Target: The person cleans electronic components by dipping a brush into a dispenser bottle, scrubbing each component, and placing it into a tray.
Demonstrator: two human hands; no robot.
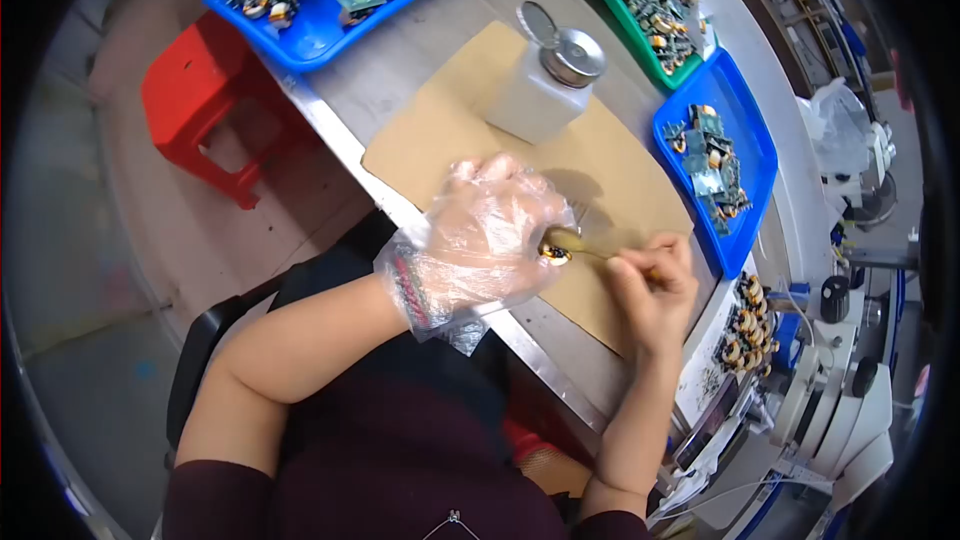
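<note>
My left hand [490,230], in a clear plastic glove, is closed around a small circuit board with a coil [555,254], most of it hidden by the fingers. My bare right hand [657,285] pinches the thin handle of a small brush [568,240], whose blurred yellowish head lies against the board. Both hands are above a sheet of brown cardboard [430,135] on the metal table. Beyond the left hand, a white pump bottle [540,100] stands on the cardboard with its metal lid [538,22] flipped up.
A blue tray [300,58] and a green tray [665,75] heaped with circuit boards stand at the back. Another blue tray [738,250] with several boards is at right. Coiled parts [748,325] lie near a microscope-like device [850,410]. A red stool [195,90] stands at left.
</note>
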